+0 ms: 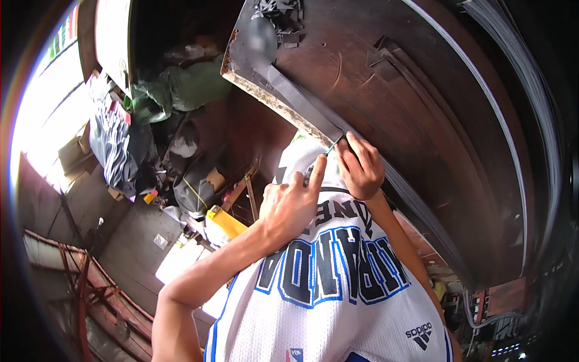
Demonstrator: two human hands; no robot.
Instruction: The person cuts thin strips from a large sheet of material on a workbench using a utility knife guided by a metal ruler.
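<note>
My left hand (292, 202) is closed in front of my chest, index finger stretched along a thin teal-tipped tool (330, 147); its rest is mostly hidden in my grip. The tip meets the end of a flat grey strip (301, 101) at the table's worn edge. My right hand (362, 166) presses fingers and thumb together on that strip's end, just beside the tip. Long thin dark strips (416, 208) run on from beneath my right hand along the near side of the brown table (434, 102).
Small dark scraps (280, 18) lie at the table's far left corner. Bundled grey strips (525, 66) and a pale curved strip (482, 75) extend along its right. At left are a green sack (181, 87), piled dark material (114, 145) and a yellow object (224, 222).
</note>
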